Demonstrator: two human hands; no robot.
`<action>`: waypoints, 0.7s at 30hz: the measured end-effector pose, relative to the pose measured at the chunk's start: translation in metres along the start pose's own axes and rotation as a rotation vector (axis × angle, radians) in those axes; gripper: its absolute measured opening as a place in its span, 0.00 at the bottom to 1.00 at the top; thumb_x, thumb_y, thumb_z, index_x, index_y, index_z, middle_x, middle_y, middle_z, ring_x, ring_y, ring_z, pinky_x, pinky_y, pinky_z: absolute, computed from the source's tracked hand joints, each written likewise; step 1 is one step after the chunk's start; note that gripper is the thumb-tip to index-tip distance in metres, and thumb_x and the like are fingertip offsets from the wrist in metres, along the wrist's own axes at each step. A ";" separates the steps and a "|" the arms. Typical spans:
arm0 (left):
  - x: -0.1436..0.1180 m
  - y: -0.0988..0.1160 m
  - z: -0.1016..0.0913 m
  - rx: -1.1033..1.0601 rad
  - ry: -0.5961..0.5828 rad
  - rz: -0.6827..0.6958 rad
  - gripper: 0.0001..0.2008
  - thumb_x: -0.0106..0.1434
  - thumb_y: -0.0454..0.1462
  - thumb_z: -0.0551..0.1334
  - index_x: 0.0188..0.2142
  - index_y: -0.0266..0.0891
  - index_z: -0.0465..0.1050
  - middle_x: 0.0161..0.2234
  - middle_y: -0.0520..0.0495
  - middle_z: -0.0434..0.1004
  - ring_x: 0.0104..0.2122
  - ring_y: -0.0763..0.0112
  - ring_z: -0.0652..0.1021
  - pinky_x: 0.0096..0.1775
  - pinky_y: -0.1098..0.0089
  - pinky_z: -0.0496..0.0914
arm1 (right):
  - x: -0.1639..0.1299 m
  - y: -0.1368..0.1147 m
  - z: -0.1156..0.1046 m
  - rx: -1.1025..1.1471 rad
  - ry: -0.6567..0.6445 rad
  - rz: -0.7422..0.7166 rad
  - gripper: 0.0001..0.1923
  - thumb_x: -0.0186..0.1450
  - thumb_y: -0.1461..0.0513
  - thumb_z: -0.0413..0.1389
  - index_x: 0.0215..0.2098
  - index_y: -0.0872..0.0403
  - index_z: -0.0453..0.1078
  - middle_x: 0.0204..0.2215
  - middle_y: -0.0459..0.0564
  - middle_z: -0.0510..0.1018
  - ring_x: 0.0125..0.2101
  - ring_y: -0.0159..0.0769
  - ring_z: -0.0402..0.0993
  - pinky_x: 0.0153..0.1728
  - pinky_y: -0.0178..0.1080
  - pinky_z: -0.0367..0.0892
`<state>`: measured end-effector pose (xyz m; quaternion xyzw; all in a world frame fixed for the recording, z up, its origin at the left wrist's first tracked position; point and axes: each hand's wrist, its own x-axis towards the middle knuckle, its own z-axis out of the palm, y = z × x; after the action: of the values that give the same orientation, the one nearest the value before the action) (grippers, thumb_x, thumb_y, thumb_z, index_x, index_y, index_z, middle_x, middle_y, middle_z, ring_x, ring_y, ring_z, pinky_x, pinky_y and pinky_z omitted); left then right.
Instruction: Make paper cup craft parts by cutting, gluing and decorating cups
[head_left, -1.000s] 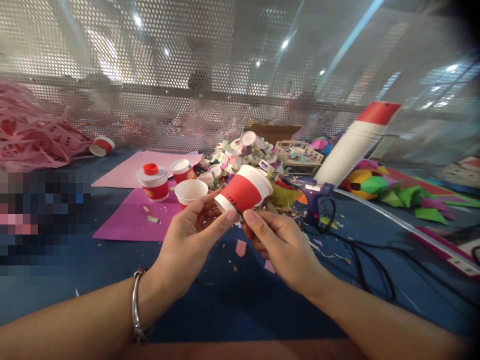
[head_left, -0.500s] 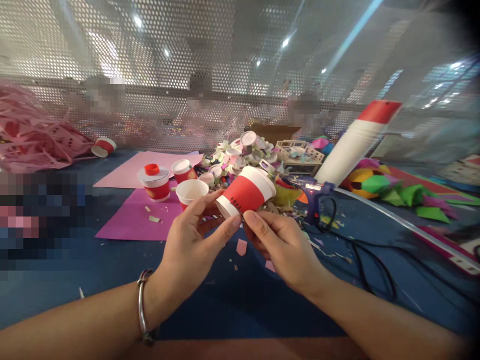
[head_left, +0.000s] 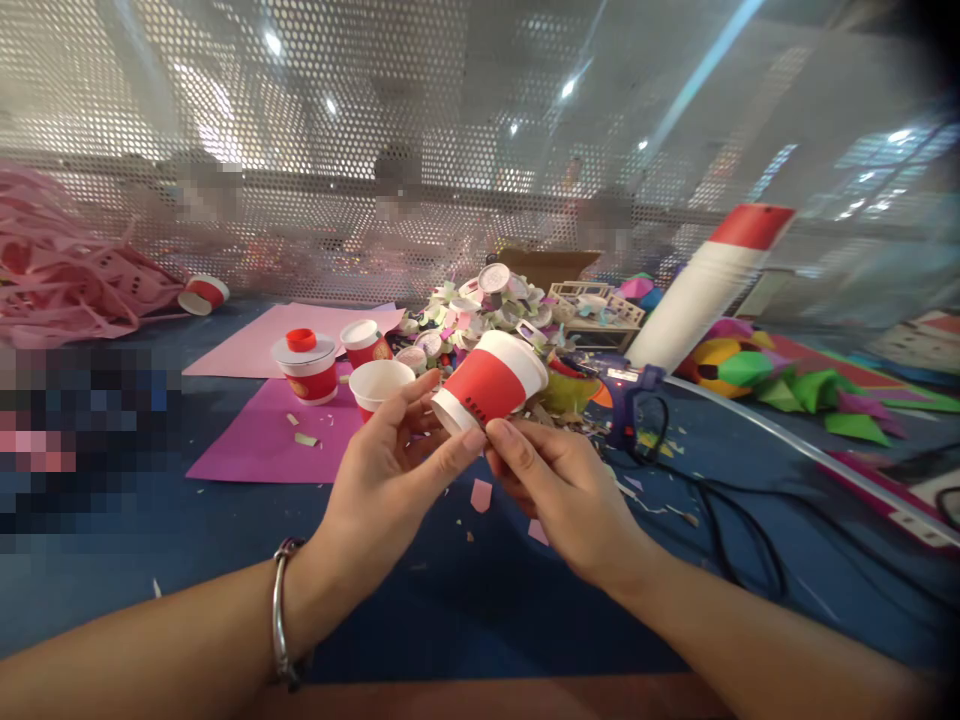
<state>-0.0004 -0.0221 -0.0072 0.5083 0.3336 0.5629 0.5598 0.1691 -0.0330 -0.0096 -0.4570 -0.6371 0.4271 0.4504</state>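
Tilted in the air between my hands is a white paper cup (head_left: pixel 489 385) wrapped in a red band with small dark print. My left hand (head_left: pixel 401 455) grips its lower left side, thumb under the base end. With thumb and fingertips, my right hand (head_left: pixel 562 490) pinches the cup's lower edge. Just behind my left fingers stands an open paper cup (head_left: pixel 381 384). Further left, a red and white cup (head_left: pixel 309 382) carries a white disc and a red ring (head_left: pixel 301 341) on top. Another small cup (head_left: pixel 364 345) stands between them at the back.
A purple sheet (head_left: pixel 262 450) and a pink sheet (head_left: pixel 255 340) lie at left. Paper scraps (head_left: pixel 480 300) are heaped at the back. On the right stand a blue glue gun (head_left: pixel 622 405) with black cable (head_left: pixel 750 490) and a tall leaning cup stack (head_left: pixel 694 300).
Both hands keep hold of the cup, which has barely turned. The whole view has shifted very slightly.
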 end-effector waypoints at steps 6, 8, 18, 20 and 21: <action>0.007 -0.002 -0.002 -0.065 -0.132 -0.079 0.14 0.65 0.41 0.68 0.46 0.34 0.77 0.43 0.43 0.81 0.45 0.65 0.79 0.51 0.67 0.73 | 0.001 0.003 -0.001 0.011 -0.026 0.024 0.25 0.72 0.44 0.52 0.26 0.54 0.66 0.18 0.39 0.63 0.16 0.22 0.47 0.16 0.32 0.44; 0.007 -0.003 -0.004 -0.038 -0.142 -0.043 0.15 0.65 0.40 0.68 0.49 0.36 0.77 0.46 0.42 0.81 0.47 0.63 0.79 0.53 0.64 0.73 | 0.000 0.004 -0.002 0.015 -0.024 0.025 0.25 0.71 0.44 0.52 0.27 0.54 0.67 0.18 0.39 0.62 0.16 0.22 0.47 0.16 0.32 0.44; 0.004 -0.007 -0.007 0.108 -0.109 0.032 0.14 0.65 0.43 0.69 0.47 0.40 0.79 0.43 0.46 0.83 0.44 0.65 0.80 0.48 0.67 0.74 | 0.000 0.001 0.000 -0.001 -0.023 0.031 0.26 0.72 0.44 0.52 0.26 0.54 0.66 0.18 0.39 0.62 0.16 0.22 0.45 0.15 0.32 0.43; 0.004 -0.007 -0.007 0.104 -0.108 0.035 0.14 0.65 0.42 0.69 0.48 0.40 0.79 0.43 0.46 0.83 0.44 0.65 0.80 0.48 0.68 0.74 | -0.001 0.001 0.000 -0.003 -0.019 0.032 0.25 0.71 0.44 0.52 0.26 0.54 0.66 0.17 0.39 0.61 0.16 0.23 0.45 0.15 0.32 0.43; 0.004 -0.007 -0.007 0.104 -0.111 0.037 0.14 0.65 0.43 0.68 0.48 0.40 0.79 0.44 0.46 0.83 0.44 0.65 0.80 0.48 0.68 0.74 | -0.001 0.001 0.000 -0.003 -0.016 0.034 0.25 0.71 0.44 0.52 0.26 0.54 0.66 0.17 0.38 0.60 0.16 0.23 0.45 0.15 0.32 0.44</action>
<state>-0.0043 -0.0156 -0.0153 0.5733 0.3216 0.5260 0.5396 0.1689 -0.0334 -0.0106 -0.4651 -0.6335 0.4372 0.4372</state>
